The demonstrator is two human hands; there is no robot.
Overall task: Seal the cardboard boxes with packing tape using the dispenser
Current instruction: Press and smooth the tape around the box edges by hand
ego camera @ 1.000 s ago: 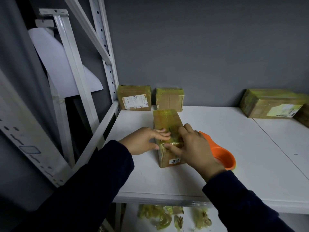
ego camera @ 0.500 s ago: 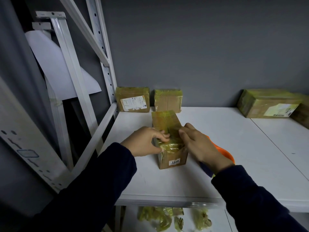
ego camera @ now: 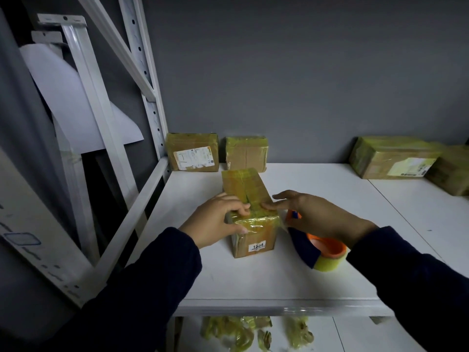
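The right hand (ego camera: 322, 217) has drawn back from the tape fold it was pressing. Its fingers are now straight, with one fingertip (ego camera: 269, 206) touching the top of the small cardboard box (ego camera: 250, 196). The left hand (ego camera: 215, 224) still grips the box's near edge, thumb on the taped front. The box stands on the worktop (ego camera: 253, 280), with the tape dispenser (ego camera: 324, 252) uncovered just to its right. This strip looks smoothed down.

White shelf (ego camera: 330, 199) with taped boxes (ego camera: 243, 186), dispenser (ego camera: 327, 252).

Grey wall (ego camera: 304, 72); white shelf (ego camera: 330, 199); dim light.
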